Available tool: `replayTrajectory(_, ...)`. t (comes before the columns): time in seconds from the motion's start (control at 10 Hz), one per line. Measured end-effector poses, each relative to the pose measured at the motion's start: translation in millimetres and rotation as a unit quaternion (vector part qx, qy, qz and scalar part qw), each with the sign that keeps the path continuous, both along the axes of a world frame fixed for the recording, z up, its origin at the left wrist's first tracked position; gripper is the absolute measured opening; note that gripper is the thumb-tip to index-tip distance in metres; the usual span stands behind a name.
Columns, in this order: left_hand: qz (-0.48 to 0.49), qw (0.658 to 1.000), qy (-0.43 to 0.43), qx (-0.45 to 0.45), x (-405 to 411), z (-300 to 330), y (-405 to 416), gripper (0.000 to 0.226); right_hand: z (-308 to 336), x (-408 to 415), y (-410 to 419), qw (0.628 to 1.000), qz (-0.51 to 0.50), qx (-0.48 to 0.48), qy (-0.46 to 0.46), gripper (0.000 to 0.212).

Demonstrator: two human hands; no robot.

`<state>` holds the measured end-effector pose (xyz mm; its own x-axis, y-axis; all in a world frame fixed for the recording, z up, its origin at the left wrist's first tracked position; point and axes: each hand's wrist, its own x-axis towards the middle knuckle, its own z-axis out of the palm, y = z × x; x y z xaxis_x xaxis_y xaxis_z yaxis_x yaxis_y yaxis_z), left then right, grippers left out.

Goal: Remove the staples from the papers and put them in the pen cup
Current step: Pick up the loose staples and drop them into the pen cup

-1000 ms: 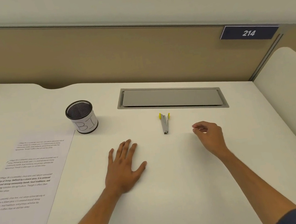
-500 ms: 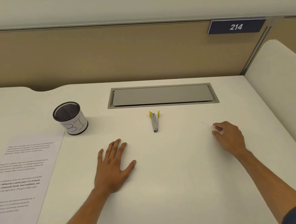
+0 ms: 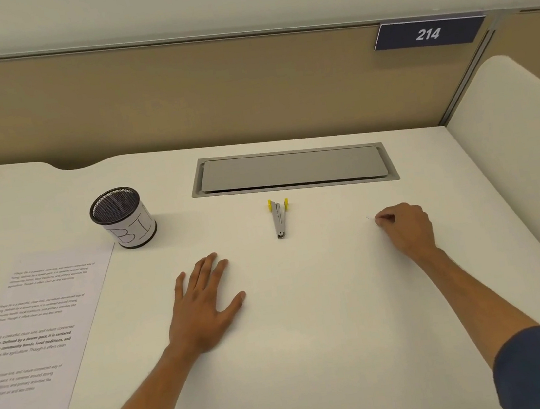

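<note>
A black mesh pen cup (image 3: 122, 217) with a white label stands at the desk's back left. Printed papers (image 3: 35, 334) lie flat at the left edge. A grey staple remover (image 3: 279, 218) with yellow grips lies at the middle of the desk. A tiny staple (image 3: 370, 217) lies on the desk to its right. My right hand (image 3: 406, 229) has its fingers curled, with the fingertips pinched at the staple's near end. My left hand (image 3: 202, 302) rests flat on the desk, fingers straight, holding nothing.
A grey cable hatch (image 3: 293, 169) is set into the white desk (image 3: 313, 336) behind the staple remover. A tan partition (image 3: 213, 95) with a "214" sign (image 3: 428, 33) closes the back. A white side panel (image 3: 519, 123) stands at the right.
My right hand moved right from beside the staple remover, then closed its fingertips onto the staple. The left hand stayed flat on the desk.
</note>
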<state>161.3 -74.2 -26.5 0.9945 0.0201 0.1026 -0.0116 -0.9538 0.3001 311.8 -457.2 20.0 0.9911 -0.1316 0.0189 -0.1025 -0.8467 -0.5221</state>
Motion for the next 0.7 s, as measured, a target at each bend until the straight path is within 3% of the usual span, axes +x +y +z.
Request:
replayTrajectory(0.2, 0.0, 1.0, 0.003, -0.004, -0.6, 1.1, -0.5, 0.072, 1.6, 2.2, -4.1, 1.0, 0.021, 0.009, 0.007, 0.015)
replayTrajectory(0.4, 0.0, 1.0, 0.008, 0.003, -0.3, 2.0, 0.0, 0.073, 2.3, -1.9, -6.9, 0.998, 0.043, -0.045, 0.012, 0.02)
replayTrajectory(0.7, 0.003, 1.0, 0.011, 0.0, -1.0, 2.3, -1.0, 0.074, 3.4, 2.1, 0.5, 0.999, 0.03, 0.013, 0.004, 0.014)
